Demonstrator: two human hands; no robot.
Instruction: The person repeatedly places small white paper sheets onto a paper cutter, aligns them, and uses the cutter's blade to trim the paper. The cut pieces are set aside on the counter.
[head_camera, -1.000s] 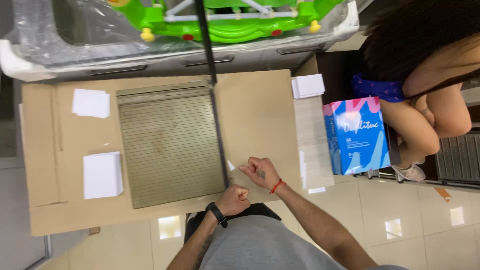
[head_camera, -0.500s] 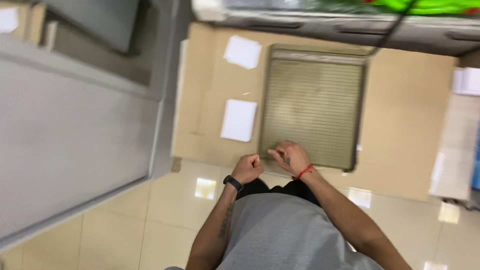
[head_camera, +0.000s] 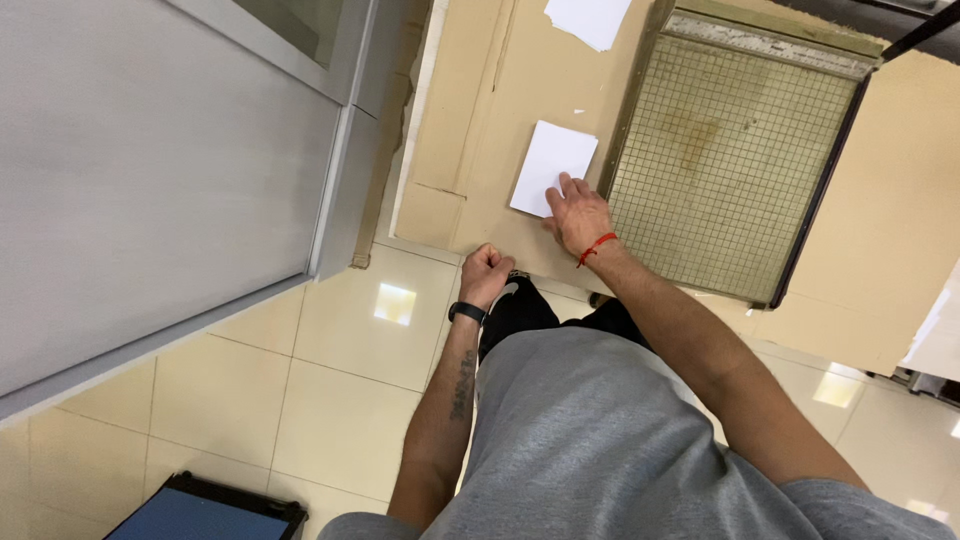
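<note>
Two hands: the right hand (head_camera: 578, 213) lies flat on a white paper stack (head_camera: 552, 168) beside the green gridded cutter board (head_camera: 730, 165), seemingly picking it up; the left hand (head_camera: 486, 272) is clenched, empty. Next, a firm pinch.

My right hand (head_camera: 578, 215) lies flat, fingers spread forward, arm stretched out. My left hand (head_camera: 485, 274) is curled into a loose fist, forearm extended.

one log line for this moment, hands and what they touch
right hand: flat on white paper stack | left hand: fist at cardboard top's edge, empty | paper cutter: beside right hand, untouched
</note>
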